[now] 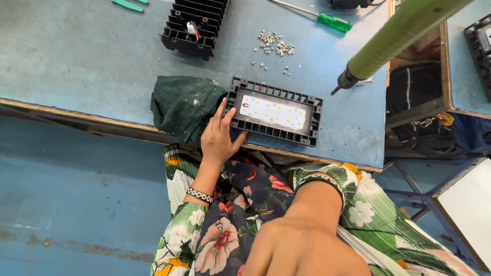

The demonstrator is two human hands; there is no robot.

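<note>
A black finned light housing (275,111) with a white panel of yellow dots lies near the table's front edge. My left hand (219,135) rests flat against its left end, fingers apart, touching the frame. My right hand (302,250) is close to the camera at the bottom, fingers curled downward; whether it holds anything is hidden. A green-handled powered screwdriver (394,38) hangs from above at the right, its tip just above the table beyond the housing's right end.
A dark green cloth (184,105) lies left of the housing. Several small screws (276,46) are scattered behind it. A second black housing (194,25) and a green screwdriver (327,19) lie further back. A black bag (414,102) sits at the right.
</note>
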